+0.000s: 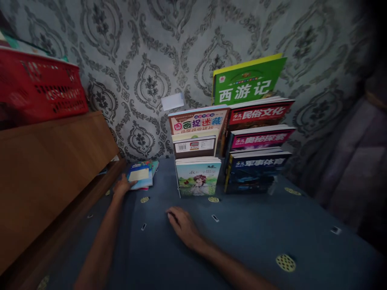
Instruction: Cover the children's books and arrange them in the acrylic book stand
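Note:
At the far left of the blue tabletop, my left hand is at the left edge of a small pile of thin books. Its thumb lies over the blue top cover, and the other fingers are partly hidden at the side, gripping the edge. My right hand rests near the middle of the table with its fingers curled in and nothing visible in them. Beyond it stands a row of upright books with a light-green cover in front, held in a rack.
Right of that row, another upright row has a dark blue book in front and a tall green book at the back. A red basket sits on a wooden box at left. Patterned wallpaper covers the wall behind.

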Available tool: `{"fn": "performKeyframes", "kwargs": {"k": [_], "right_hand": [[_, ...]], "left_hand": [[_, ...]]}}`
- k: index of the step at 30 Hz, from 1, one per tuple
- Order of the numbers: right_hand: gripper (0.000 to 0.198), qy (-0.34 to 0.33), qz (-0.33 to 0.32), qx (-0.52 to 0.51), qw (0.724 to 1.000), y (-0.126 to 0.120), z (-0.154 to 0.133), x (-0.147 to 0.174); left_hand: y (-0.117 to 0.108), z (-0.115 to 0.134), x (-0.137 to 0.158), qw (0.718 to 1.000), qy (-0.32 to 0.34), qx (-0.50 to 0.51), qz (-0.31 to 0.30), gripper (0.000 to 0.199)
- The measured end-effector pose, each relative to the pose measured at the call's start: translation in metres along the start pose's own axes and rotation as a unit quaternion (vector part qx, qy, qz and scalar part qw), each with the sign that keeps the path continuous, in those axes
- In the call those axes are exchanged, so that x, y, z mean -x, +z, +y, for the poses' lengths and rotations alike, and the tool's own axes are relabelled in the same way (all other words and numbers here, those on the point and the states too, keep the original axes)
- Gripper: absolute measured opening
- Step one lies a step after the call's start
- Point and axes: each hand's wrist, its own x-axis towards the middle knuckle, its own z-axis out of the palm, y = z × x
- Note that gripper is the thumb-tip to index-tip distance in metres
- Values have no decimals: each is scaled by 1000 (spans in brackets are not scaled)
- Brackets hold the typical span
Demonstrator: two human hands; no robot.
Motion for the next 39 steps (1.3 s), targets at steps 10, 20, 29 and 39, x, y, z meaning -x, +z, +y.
{"fn": "performKeyframes", "kwargs": {"k": [10, 20, 29, 39], "right_hand": [[37, -11, -6, 30, 999, 4, 3, 4], [87, -198, -211, 51, 956, -14, -24, 44], [68, -200, -226, 39, 953, -31, -26, 75], [60, -152, -247, 35, 957, -33, -33, 75]], "left_hand": [[10, 16, 114, 946, -111, 286, -108, 61], [24, 37, 282, 794, -108, 536, -264, 110], [-6, 34, 264, 919, 187, 281, -205, 44], [42, 12, 158, 968, 235, -37, -86, 56]]}}
